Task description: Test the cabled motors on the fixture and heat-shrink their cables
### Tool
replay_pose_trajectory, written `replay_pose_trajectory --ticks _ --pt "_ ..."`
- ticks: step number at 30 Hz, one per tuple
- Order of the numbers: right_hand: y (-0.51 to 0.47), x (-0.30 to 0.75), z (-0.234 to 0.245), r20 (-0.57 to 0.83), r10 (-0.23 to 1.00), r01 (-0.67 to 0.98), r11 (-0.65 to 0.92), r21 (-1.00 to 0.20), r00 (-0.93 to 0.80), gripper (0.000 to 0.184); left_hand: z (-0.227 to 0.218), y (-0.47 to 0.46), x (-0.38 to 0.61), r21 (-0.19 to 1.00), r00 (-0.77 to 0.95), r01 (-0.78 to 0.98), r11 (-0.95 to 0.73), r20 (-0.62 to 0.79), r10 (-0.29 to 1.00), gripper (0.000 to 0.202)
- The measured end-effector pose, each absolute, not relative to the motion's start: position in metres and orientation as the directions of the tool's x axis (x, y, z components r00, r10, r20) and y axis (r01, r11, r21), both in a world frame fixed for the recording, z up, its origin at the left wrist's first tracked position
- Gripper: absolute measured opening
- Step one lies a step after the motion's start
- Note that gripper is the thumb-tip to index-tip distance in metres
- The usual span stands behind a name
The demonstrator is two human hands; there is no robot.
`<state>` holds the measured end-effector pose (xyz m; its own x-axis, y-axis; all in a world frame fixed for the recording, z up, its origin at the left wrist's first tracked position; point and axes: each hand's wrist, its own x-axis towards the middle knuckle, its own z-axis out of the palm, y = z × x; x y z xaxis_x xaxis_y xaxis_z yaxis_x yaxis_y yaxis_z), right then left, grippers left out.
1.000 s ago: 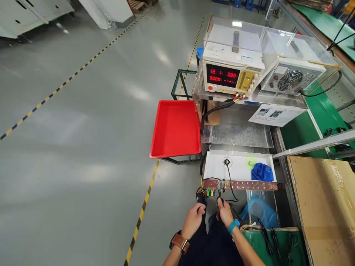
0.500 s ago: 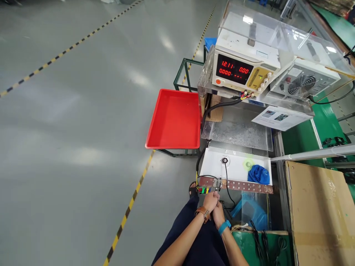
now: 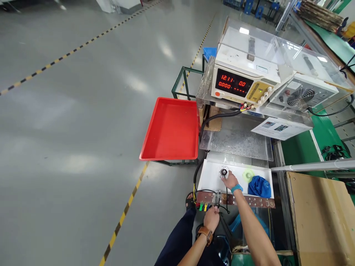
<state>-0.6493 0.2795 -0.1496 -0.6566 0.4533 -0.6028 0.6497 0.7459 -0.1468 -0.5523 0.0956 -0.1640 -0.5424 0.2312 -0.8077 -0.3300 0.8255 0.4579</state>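
Round black part (image 3: 223, 171) sits near the left end of the white tray (image 3: 210, 176), and our right hand (image 3: 229, 180) reaches over the tray with its fingers touching it; we cannot tell whether they have closed around it. A thin black wire (image 3: 226, 192) runs from the part down across the tray's near edge toward the brown terminal strip (image 3: 249, 201). Our left hand (image 3: 211, 218), with a brown watch at the wrist, rests just below the left end of that strip, its fingers curled at the small connector (image 3: 216, 198) there; whether it grips the connector we cannot tell. Coloured plugs (image 3: 202, 207) hang beside it. On the tray's right half lie a green disc (image 3: 247, 174) and a blue cloth (image 3: 259, 186). Beyond the tray stands a power supply (image 3: 241, 79) with red digits lit, and a red bin (image 3: 169, 129) sits to the left
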Motion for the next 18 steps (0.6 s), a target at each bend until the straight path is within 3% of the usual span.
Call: replay_pose_trajectory --ticks 8,14,18 --pt "0.268 -0.687 -0.181 -0.665 0.432 0.618 0.784 -0.057 -0.609 0.046 -0.16 0.094 -0.559 0.38 -0.469 -0.289 0.879 -0.856 0.216 0.04" --pt "0.273 -0.697 -0.188 -0.699 0.361 0.553 0.831 -0.06 -0.618 0.054 -0.161 0.095 -0.559 0.359 -0.462 -0.237 0.903 -0.859 0.221 0.043" --pt "0.267 -0.697 -0.199 -0.693 0.379 0.574 0.817 -0.061 -0.613 0.062 -0.166 0.091 -0.559 0.365 -0.458 -0.178 0.914 -0.853 0.251 0.043"
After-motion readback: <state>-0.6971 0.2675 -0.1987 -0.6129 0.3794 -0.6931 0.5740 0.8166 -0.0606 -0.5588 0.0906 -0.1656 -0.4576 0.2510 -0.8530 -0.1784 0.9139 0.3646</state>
